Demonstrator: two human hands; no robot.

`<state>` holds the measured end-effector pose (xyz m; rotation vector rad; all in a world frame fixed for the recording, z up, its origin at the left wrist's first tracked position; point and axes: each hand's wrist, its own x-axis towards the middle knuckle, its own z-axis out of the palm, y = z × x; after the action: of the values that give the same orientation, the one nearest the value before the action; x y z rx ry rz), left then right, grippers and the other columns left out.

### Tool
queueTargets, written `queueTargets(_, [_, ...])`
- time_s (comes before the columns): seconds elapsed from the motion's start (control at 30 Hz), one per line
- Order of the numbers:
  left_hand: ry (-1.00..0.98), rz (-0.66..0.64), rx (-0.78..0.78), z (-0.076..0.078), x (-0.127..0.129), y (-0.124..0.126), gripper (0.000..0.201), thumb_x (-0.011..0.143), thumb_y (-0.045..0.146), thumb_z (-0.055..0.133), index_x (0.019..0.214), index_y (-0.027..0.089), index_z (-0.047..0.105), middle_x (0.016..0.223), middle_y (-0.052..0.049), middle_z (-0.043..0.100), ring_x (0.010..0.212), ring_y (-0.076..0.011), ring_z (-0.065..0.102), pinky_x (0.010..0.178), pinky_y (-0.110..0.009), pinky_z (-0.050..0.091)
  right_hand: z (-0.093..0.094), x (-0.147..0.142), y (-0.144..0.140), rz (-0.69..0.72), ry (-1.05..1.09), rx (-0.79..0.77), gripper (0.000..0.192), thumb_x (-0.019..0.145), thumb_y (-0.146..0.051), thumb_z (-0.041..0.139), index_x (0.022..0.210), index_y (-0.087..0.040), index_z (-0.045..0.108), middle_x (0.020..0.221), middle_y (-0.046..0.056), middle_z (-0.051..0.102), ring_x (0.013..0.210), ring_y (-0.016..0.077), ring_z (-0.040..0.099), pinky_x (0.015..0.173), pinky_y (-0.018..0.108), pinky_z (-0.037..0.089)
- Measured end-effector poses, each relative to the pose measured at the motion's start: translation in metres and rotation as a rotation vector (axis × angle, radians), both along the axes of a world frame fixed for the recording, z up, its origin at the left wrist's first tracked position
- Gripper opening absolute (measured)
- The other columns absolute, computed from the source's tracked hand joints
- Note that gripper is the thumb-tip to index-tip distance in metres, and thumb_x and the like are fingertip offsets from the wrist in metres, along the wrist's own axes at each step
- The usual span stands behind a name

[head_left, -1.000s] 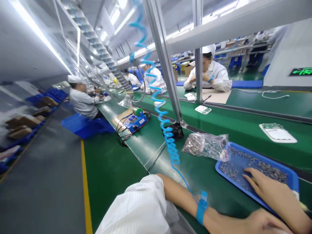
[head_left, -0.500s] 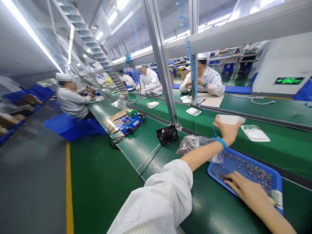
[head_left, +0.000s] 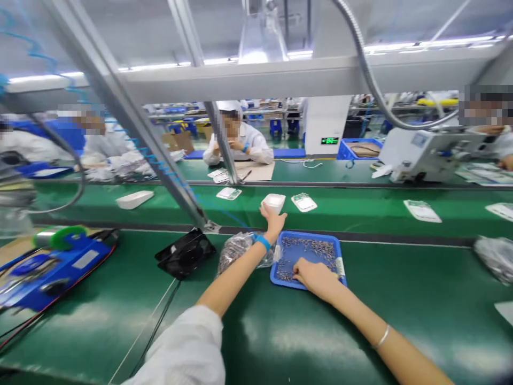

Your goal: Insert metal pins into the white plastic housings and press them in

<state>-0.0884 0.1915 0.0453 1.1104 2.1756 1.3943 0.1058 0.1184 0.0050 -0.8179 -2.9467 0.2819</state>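
Clamping a white shallow plastic casing [head_left: 274, 200] between thumb and fingers of the bare left hand [head_left: 273, 220], over the glossy green belt [head_left: 360, 206] beyond the near tabletop; cannot tell whether touching that belt or holding just above it. Wearing a blue band [head_left: 262, 242] at the left wrist. Reaching with the bare right hand [head_left: 315, 275] over the near edge of a blue rectangular plastic tray [head_left: 297, 255], with thumb and fingertips drawn together, low among small silvery metal pieces [head_left: 326, 248]; cannot tell whether pinching any. Passing with the left forearm in front of a clear plastic bag [head_left: 233, 247] of similar bits, at the tray's left side. Seeing, farther left, a black square-framed fan [head_left: 186, 254] on the green tabletop [head_left: 264, 331]. Facing, across the belt, a co-worker in white coat and cap [head_left: 257, 143]
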Motion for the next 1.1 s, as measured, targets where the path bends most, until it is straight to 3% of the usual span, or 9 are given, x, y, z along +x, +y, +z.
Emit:
queueTargets(0.07, [0.065, -0.139, 0.108, -0.002, 0.016, -0.030, 0.077, 0.088, 0.025, 0.070, 0.152, 0.016, 0.029, 0.163, -0.017, 0.012, 0.154, -0.0318, 0.013, 0.125, -0.045, 0.022, -0.003, -0.001, -0.001, -0.018, 0.000, 0.039, 0.015, 0.097, -0.029, 0.055, 0.105, -0.018, 0.059, 0.105, 0.008, 0.069, 0.082, 0.0208, 0.072, 0.059, 0.026, 0.048])
queueTargets(0.1, [0.090, -0.220, 0.161, -0.005, 0.023, -0.047, 0.079, 0.088, 0.028, 0.069, 0.153, 0.020, 0.025, 0.164, -0.015, 0.010, 0.154, -0.0282, 0.014, 0.126, -0.041, 0.022, -0.004, -0.001, -0.001, -0.025, 0.001, 0.056, 0.015, 0.097, -0.030, 0.055, 0.105, -0.018, 0.060, 0.104, 0.007, 0.070, 0.079, 0.0200, 0.072, 0.057, 0.026, 0.048])
queueTargets(0.23, [0.133, -0.527, 0.260, -0.026, 0.029, -0.091, 0.060, 0.081, 0.041, 0.072, 0.136, 0.027, 0.051, 0.154, -0.009, 0.032, 0.150, -0.0299, 0.029, 0.125, -0.049, 0.024, -0.003, -0.001, 0.000, -0.038, 0.000, 0.120, 0.021, 0.098, -0.030, 0.052, 0.114, -0.019, 0.057, 0.106, 0.007, 0.071, 0.077, 0.0197, 0.072, 0.056, 0.026, 0.049])
queueTargets(0.3, [0.139, -0.637, 0.240, -0.037, 0.024, -0.094, 0.036, 0.087, 0.042, 0.062, 0.119, 0.028, 0.063, 0.142, -0.007, 0.048, 0.143, -0.0296, 0.040, 0.123, -0.051, 0.027, -0.001, 0.000, 0.002, -0.052, 0.003, 0.141, 0.024, 0.098, -0.029, 0.050, 0.118, -0.017, 0.055, 0.105, 0.009, 0.072, 0.081, 0.0207, 0.072, 0.057, 0.027, 0.050])
queueTargets(0.37, [0.122, -0.702, 0.201, -0.043, 0.021, -0.091, 0.028, 0.091, 0.041, 0.055, 0.113, 0.028, 0.066, 0.130, -0.006, 0.060, 0.135, -0.0284, 0.050, 0.120, -0.051, 0.032, 0.000, 0.001, 0.004, -0.074, 0.015, 0.153, 0.024, 0.099, -0.027, 0.048, 0.119, -0.016, 0.054, 0.100, 0.008, 0.073, 0.081, 0.0207, 0.073, 0.059, 0.028, 0.051])
queueTargets(0.57, [0.009, -0.802, 0.077, -0.038, 0.018, -0.089, 0.030, 0.093, 0.041, 0.049, 0.108, 0.027, 0.070, 0.116, -0.004, 0.072, 0.115, -0.0249, 0.065, 0.112, -0.044, 0.045, 0.008, 0.008, 0.010, -0.154, 0.157, 0.179, 0.025, 0.105, -0.031, 0.040, 0.117, -0.023, 0.060, 0.106, 0.004, 0.075, 0.087, 0.0157, 0.073, 0.063, 0.023, 0.048])
queueTargets(0.73, [-0.197, -0.866, -0.019, -0.030, 0.019, -0.087, 0.038, 0.088, 0.047, 0.057, 0.116, 0.023, 0.069, 0.123, -0.005, 0.071, 0.120, -0.0248, 0.064, 0.111, -0.040, 0.048, 0.005, 0.012, 0.013, -0.214, 0.263, 0.201, 0.027, 0.104, -0.034, 0.042, 0.107, -0.022, 0.067, 0.102, 0.002, 0.075, 0.091, 0.0124, 0.071, 0.070, 0.020, 0.047])
queueTargets(0.93, [-0.507, -0.921, -0.196, -0.030, 0.017, -0.079, 0.053, 0.069, 0.061, 0.076, 0.102, 0.018, 0.074, 0.102, -0.007, 0.078, 0.098, -0.0294, 0.075, 0.097, -0.045, 0.058, 0.003, 0.011, 0.013, -0.310, 0.185, 0.254, 0.029, 0.101, -0.042, 0.049, 0.101, -0.021, 0.068, 0.104, 0.005, 0.070, 0.073, 0.0127, 0.068, 0.057, 0.023, 0.042])
queueTargets(1.1, [-0.597, -0.870, -0.203, -0.030, 0.017, -0.079, 0.051, 0.062, 0.056, 0.084, 0.095, 0.019, 0.075, 0.098, -0.005, 0.079, 0.097, -0.0286, 0.075, 0.097, -0.042, 0.059, 0.013, 0.010, 0.012, -0.343, 0.092, 0.248, 0.029, 0.101, -0.043, 0.049, 0.100, -0.019, 0.065, 0.100, 0.002, 0.069, 0.072, 0.0135, 0.067, 0.054, 0.023, 0.041])
